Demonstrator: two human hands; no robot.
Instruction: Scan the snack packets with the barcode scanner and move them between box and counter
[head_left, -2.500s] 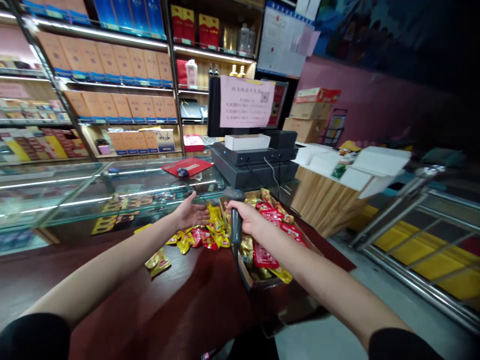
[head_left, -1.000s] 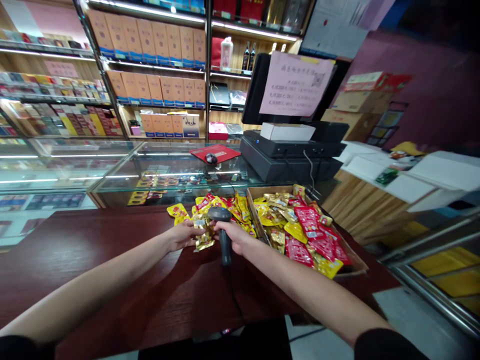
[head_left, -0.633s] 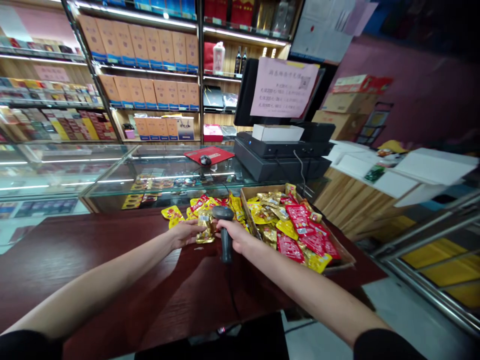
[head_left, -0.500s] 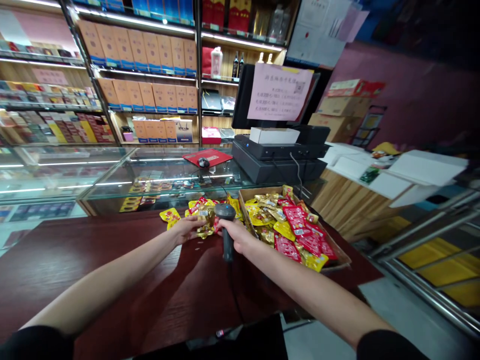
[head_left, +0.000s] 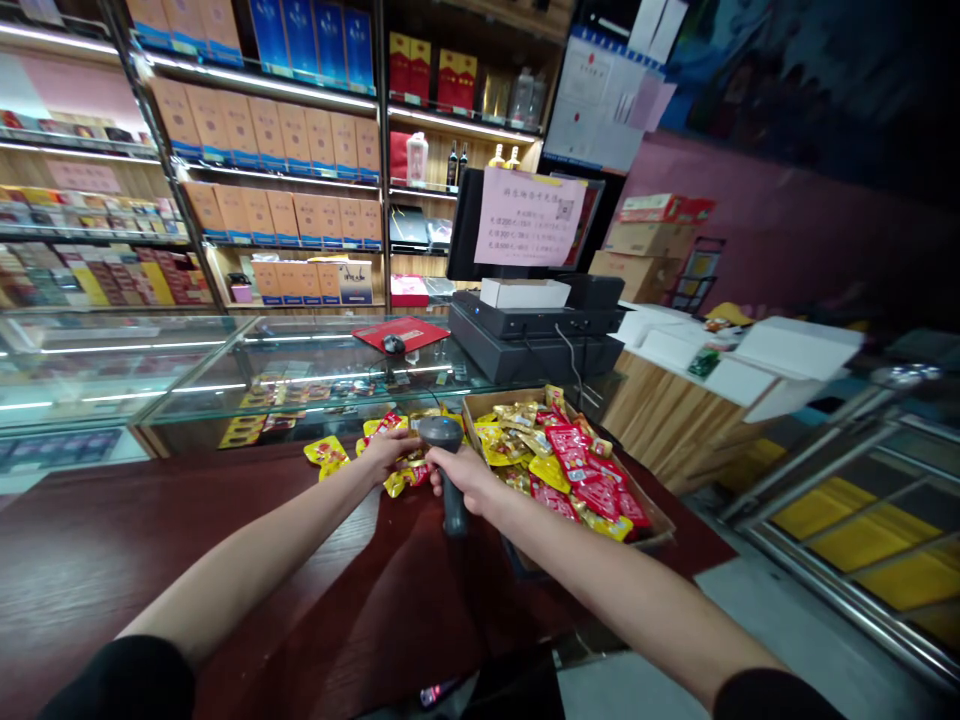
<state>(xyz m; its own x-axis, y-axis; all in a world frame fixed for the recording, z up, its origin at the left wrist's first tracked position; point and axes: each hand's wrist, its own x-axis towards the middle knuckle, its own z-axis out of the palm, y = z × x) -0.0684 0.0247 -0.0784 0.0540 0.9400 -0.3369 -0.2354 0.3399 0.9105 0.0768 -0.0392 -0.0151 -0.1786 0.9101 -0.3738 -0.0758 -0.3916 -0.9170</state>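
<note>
No wording can be read with certainty. Chinese characters are printed on a pink paper sign (head_left: 529, 217) fixed to the far monitor (head_left: 465, 225), above lines of small print beside a QR code (head_left: 566, 209), but they are too blurred. Dark script on a pale box (head_left: 355, 283) on the far shelf and print on the near snack packets (head_left: 574, 450) are also illegible.

One head-worn view, facing forward and down from behind the right hand (head_left: 461, 475) gripping the scanner (head_left: 453, 512), close above the counter (head_left: 112, 530).
</note>
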